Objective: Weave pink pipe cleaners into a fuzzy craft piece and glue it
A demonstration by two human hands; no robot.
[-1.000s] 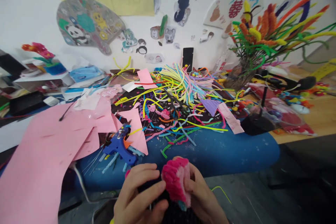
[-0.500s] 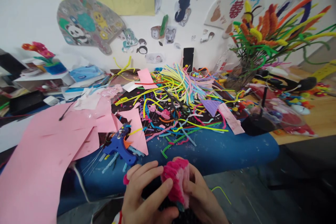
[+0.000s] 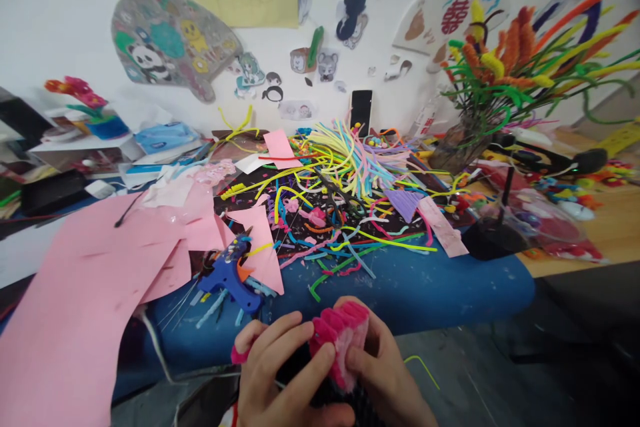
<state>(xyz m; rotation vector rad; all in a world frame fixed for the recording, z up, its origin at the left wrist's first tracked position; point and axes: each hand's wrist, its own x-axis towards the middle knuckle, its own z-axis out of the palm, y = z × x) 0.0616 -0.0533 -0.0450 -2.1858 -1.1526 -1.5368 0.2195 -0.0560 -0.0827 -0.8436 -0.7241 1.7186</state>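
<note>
Low in the head view, a fuzzy pink pipe-cleaner piece (image 3: 341, 332) with several hot-pink rounded folds and a paler pink face is held up between my hands. My left hand (image 3: 280, 367) presses its fingertips on the folded left side. On the paler side rests the thumb of my right hand (image 3: 383, 367), its other fingers curled behind and mostly hidden. A small hot-pink bit (image 3: 239, 355) shows by the outer fingers of my left hand; I cannot tell what it belongs to. Beyond my hands, a blue glue gun (image 3: 231, 278) lies on the table edge.
Loose coloured pipe cleaners (image 3: 345, 167) and scissors (image 3: 334, 207) cover the blue table (image 3: 450, 287). Pink sheets (image 3: 95, 267) spread at left. A vase of pipe-cleaner flowers (image 3: 500, 67) stands at right, near a black stand (image 3: 495, 237). A phone (image 3: 361, 112) leans on the wall.
The pink piece has turned slightly and shifted a little right, so more of its paler face shows. My left hand's outer finger has lifted a bit. Both hands keep their hold.
</note>
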